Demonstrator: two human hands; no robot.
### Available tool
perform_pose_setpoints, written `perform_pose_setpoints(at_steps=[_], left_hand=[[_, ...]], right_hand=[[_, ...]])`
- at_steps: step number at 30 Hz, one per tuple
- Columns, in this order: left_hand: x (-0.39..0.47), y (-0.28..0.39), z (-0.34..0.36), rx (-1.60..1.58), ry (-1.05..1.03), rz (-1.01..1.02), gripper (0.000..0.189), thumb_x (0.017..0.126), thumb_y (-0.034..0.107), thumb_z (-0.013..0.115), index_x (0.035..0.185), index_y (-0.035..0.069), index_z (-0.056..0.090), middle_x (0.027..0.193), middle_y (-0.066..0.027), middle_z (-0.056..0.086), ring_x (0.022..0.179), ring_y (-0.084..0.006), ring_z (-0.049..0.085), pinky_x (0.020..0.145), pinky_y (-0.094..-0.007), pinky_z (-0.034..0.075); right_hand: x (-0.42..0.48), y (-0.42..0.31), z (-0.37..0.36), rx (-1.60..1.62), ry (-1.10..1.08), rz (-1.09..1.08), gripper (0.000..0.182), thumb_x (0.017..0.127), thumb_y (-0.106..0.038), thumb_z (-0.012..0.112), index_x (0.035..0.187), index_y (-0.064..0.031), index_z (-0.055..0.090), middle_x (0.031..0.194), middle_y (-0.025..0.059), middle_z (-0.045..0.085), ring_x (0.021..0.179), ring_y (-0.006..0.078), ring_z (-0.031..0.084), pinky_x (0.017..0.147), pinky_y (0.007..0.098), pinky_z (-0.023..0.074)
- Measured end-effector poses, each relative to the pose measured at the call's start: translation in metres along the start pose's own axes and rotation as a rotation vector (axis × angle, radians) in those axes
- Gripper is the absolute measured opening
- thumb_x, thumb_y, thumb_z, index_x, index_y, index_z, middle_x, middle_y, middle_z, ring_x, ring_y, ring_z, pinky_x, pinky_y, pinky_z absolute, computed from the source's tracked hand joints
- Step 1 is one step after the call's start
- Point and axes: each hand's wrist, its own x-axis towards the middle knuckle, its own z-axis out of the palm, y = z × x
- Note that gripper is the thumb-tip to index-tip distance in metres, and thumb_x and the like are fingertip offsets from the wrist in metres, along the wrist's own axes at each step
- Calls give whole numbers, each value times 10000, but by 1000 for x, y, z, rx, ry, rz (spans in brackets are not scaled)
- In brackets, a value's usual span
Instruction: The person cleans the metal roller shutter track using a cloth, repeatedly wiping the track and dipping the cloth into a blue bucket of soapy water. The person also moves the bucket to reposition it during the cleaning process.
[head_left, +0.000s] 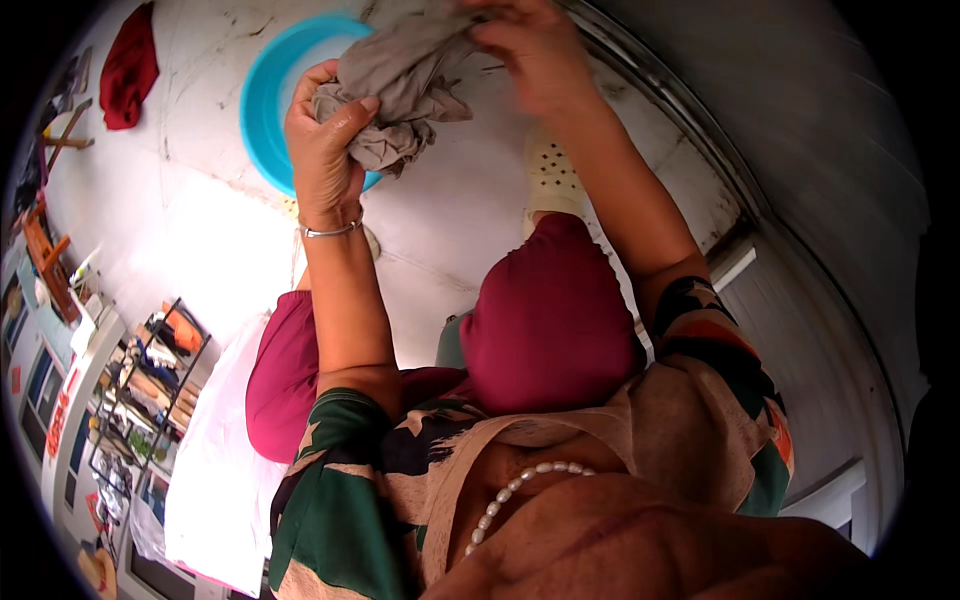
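A crumpled grey-brown cloth (409, 71) is held up between my two hands. My left hand (326, 139) grips its bunched lower end, thumb pressed on the folds. Blurred by motion, my right hand (536, 56) pinches the cloth's other end near the top rim of the view. Behind and below the cloth stands a round turquoise plastic basin (262, 112) on the floor. The cloth and my left hand hide much of the basin's inside, so I cannot tell how full it is.
A dark red cloth (129, 71) lies on the pale stained floor (420, 217) at upper left. A black metal rack (150, 382) with many items stands at left, beside a white-covered surface (221, 465). My knees and a cream perforated clog (553, 176) are below my hands. A wall (810, 142) runs along the right.
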Motion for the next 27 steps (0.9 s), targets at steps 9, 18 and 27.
perform_pose_setpoints(at_steps=[9,18,27], left_hand=[[-3,-27,64,268,-236,-215,454,707,-65,520,1146,-20,628,1047,-103,646,910,-157,608,812,-262,499],[56,-95,100,1194,-120,550,257,784,149,634,1018,52,677,976,-137,655,886,-308,601,786,-393,482],[171,-154,105,1499,-35,1094,313,772,166,662,1074,81,660,1093,-136,618,1048,-341,552,919,-473,425]], right_hand=[[-83,-11,-145,-44,474,223,232,816,60,547,990,-8,685,984,86,631,862,152,575,737,287,490],[-125,-20,-194,-409,659,164,175,846,16,608,999,15,694,856,66,659,686,118,588,611,258,491],[-57,4,-206,-1336,554,-437,185,869,-145,625,1027,-67,682,796,178,644,635,276,622,593,394,491]])
